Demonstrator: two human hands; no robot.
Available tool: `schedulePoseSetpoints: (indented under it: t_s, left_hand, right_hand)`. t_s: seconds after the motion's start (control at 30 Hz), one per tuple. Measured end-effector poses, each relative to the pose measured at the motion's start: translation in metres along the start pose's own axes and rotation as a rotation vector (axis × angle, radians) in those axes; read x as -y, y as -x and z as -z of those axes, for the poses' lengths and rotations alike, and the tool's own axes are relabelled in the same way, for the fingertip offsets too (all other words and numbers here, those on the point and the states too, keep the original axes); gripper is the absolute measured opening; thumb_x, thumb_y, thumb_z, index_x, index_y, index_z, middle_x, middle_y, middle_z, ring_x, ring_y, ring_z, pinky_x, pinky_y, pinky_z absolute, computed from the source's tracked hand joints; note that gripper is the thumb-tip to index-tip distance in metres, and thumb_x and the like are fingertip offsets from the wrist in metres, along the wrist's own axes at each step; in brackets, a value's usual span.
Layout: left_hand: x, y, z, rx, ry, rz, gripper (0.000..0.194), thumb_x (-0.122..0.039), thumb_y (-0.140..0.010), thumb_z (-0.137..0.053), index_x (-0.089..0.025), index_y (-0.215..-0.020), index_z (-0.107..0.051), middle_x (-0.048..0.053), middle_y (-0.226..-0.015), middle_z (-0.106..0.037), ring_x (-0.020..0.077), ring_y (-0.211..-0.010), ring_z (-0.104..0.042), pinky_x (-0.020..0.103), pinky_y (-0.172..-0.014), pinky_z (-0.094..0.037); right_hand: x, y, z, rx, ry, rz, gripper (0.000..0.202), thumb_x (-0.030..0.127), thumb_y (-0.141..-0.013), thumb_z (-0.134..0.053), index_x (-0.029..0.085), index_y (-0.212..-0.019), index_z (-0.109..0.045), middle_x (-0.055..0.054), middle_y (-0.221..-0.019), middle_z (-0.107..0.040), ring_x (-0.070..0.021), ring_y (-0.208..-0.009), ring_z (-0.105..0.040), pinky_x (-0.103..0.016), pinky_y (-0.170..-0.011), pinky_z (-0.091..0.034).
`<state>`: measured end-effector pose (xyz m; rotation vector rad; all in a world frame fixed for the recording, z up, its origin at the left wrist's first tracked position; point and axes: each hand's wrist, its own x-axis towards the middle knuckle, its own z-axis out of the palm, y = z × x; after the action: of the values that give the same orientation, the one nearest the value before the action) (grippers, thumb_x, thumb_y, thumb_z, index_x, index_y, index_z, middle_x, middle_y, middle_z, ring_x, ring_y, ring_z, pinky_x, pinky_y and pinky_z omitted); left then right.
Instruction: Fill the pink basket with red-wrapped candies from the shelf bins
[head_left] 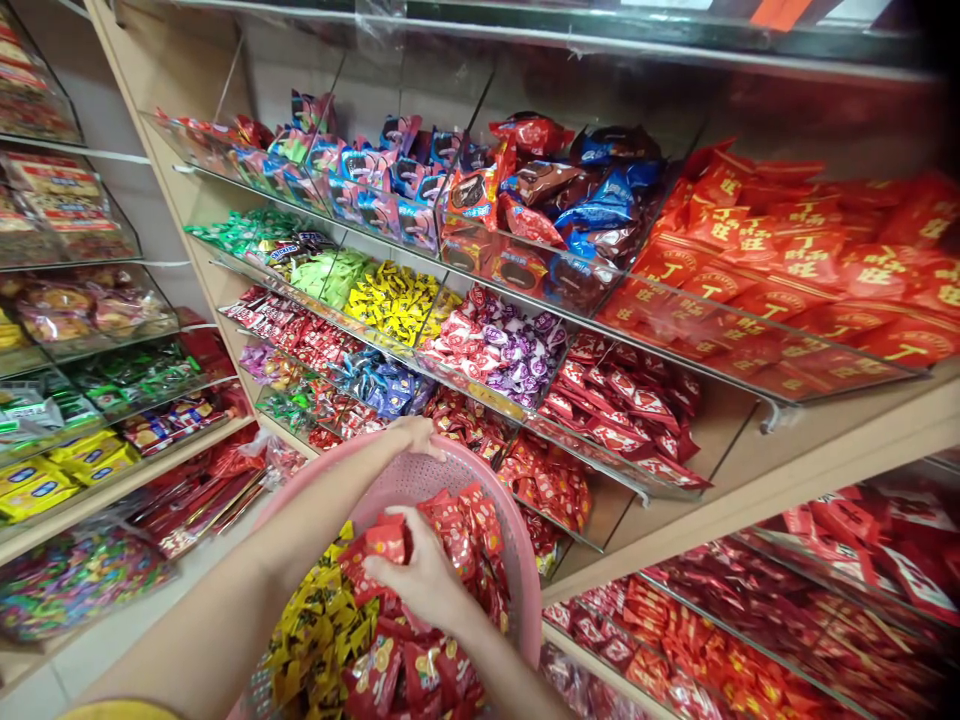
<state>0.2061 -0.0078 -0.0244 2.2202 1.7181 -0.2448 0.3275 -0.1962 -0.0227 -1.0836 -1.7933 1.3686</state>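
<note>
A pink plastic basket (525,590) with a perforated wall stands tilted below the shelves, holding yellow-wrapped candies (322,640) on its left and red-wrapped candies (469,540) on its right. My left hand (415,436) is closed on the basket's far rim. Inside the basket, my right hand (420,570) has its thumb and fingers around some red packets (386,545) on top of the pile.
Clear-fronted shelf bins of wrapped candy rise ahead: yellow candies (397,303), purple and pink candies (499,340), large red packets (772,250). Clear bin edges and a wooden board (750,470) slope down to the right. More snack shelves stand at left.
</note>
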Motion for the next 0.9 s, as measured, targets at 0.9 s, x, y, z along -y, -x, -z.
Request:
schedulePoseSetpoints:
  t_s: [0.9]
  left_hand:
    - [0.0, -0.001, -0.002, -0.019, 0.015, 0.018, 0.078, -0.083, -0.045, -0.047, -0.019, -0.086, -0.066, 0.01, -0.092, -0.066, 0.0262, -0.084, -0.06, 0.029, -0.069, -0.045]
  right_hand:
    - [-0.034, 0.002, -0.019, 0.245, 0.686, 0.283, 0.061, 0.061, -0.066, -0.057, 0.029, -0.116, -0.045, -0.005, -0.124, -0.038, -0.0241, -0.122, -0.024, -0.047, -0.101, -0.011]
